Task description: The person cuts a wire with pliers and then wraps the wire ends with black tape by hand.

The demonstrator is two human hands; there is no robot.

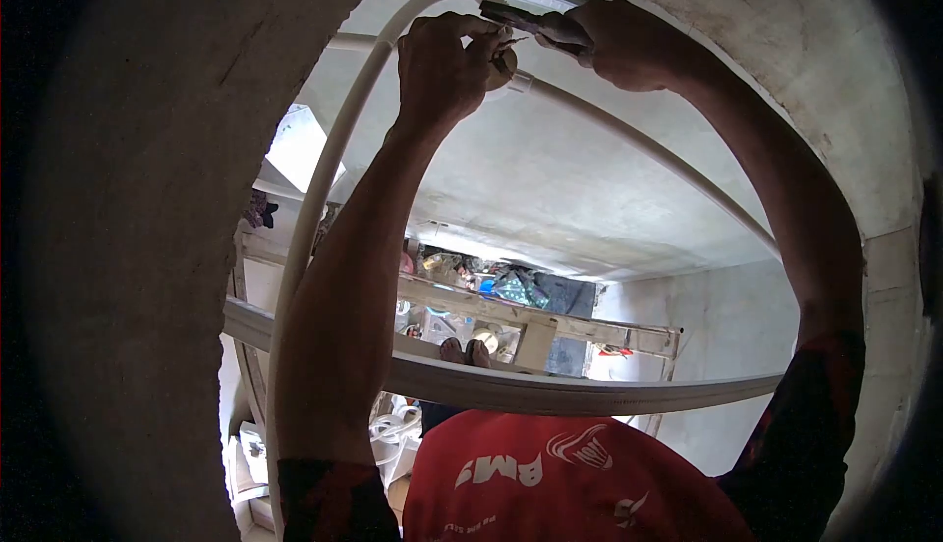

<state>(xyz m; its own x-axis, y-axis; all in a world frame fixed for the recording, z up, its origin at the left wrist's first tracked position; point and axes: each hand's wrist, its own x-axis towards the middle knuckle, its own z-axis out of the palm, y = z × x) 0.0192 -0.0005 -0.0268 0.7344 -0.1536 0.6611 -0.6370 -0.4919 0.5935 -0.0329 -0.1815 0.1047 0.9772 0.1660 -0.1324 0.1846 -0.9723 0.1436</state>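
Both of my arms reach up to the top of the head view. My left hand (447,65) is closed in a pinch beside a round pale fitting (502,67); what its fingertips grip is too small to make out. In my right hand (629,46) are dark pliers (535,25), their jaws pointing left, close to my left fingertips. A white pipe (648,149) runs from the fitting down to the right. Another thick white pipe (329,169) curves down past my left forearm.
A long pale rail (589,395) crosses in front of my chest. Below are a wooden scaffold beam (471,304), feet (466,351) on a plank, and cluttered items on the floor. A rough concrete edge (196,198) stands close at the left.
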